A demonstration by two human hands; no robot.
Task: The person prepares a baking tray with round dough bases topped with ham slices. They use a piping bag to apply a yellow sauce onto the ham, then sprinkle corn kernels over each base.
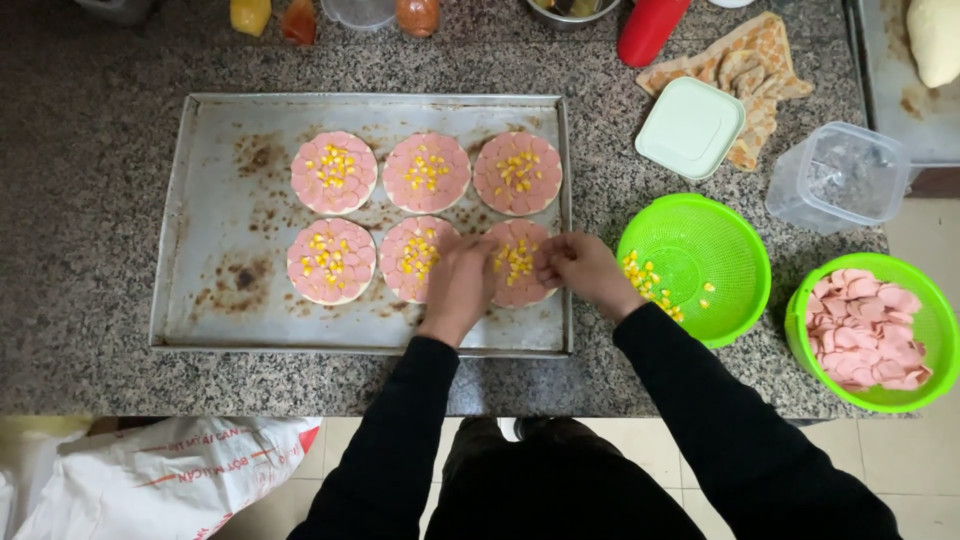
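Head view: both hands, left hand and right hand, rest with fingers loosely bent on the small round pizza at the tray's four o'clock corner. It looks soft and floppy; lifting from underneath seems best.

We look down on a speckled grey granite counter that fills most of the view. Below the counter's front edge lies a floor of pale cream tiles with thin grout lines. On that floor, under the counter's left end, a white plastic sack with red print slumps beside something yellow. At the counter's far right corner sits a second, darker work surface dusted with flour. Light is even and soft, throwing only faint shadows across the counter; we see no walls or windows.
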